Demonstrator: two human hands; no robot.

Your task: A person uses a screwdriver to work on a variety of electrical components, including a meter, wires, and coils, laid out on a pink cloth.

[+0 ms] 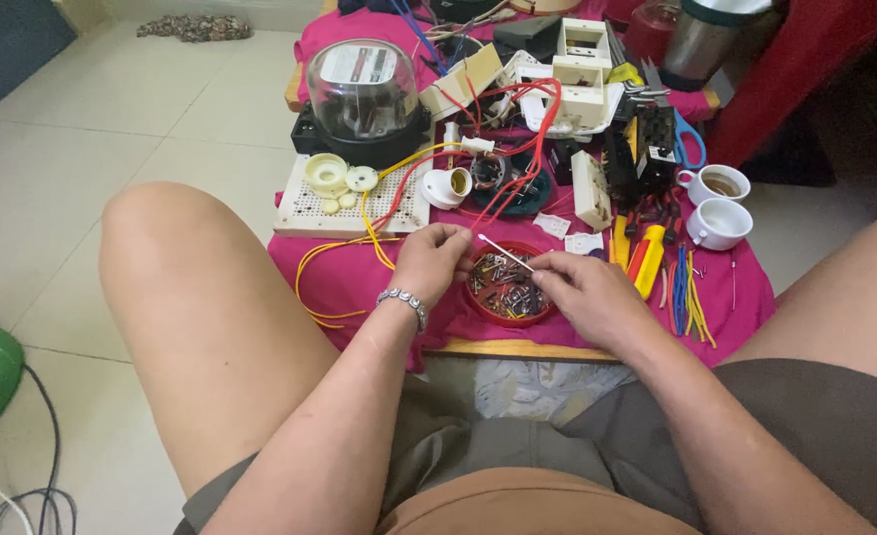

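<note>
My left hand (430, 260), with a beaded bracelet at the wrist, pinches something small between thumb and fingers; what it is I cannot tell. My right hand (587, 294) holds a thin white cotton swab (505, 253), its tip pointing toward the left fingers. Both hands hover over a small red bowl (491, 315) filled with several screws and small metal parts. The bowl rests on a pink cloth (359, 282) that covers a low wooden table.
A glass-domed electric meter (363, 94), a white perforated board (344, 198) with lamp holders, red and yellow wires (517, 129), white sockets (582, 69), pliers and screwdrivers (646, 258), two white cups (716, 203) and a steel flask (701, 40) crowd the table. My bare knees flank it.
</note>
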